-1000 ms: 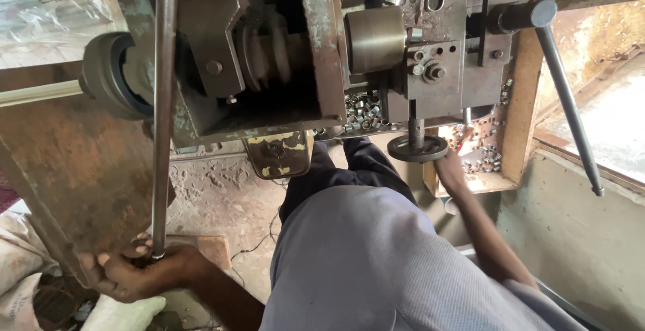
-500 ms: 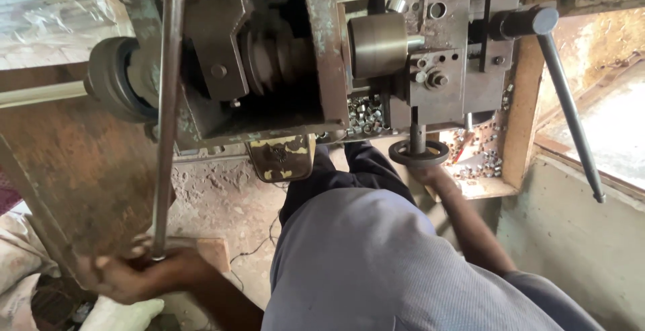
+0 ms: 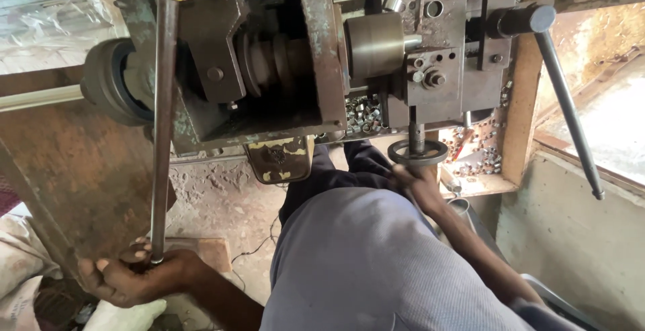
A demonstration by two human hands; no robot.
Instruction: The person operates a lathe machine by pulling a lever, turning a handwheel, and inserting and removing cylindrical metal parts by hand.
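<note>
My left hand grips the lower end of a long steel lever rod that runs up to the top of an old lathe-like machine. My right hand rests just under a small black handwheel below the machine's tool block, fingers against its rim. Above the wheel sits a metal chuck cylinder. My grey-trousered lap fills the lower middle.
A second long handle slants down on the right from a round knob. Several small metal rings lie in a tray and on a wooden ledge. A rusty metal panel stands left; a dusty floor lies below.
The view has shifted slightly upward and right. My left hand stays on the lever end, and my right hand remains at the handwheel with little movement.
</note>
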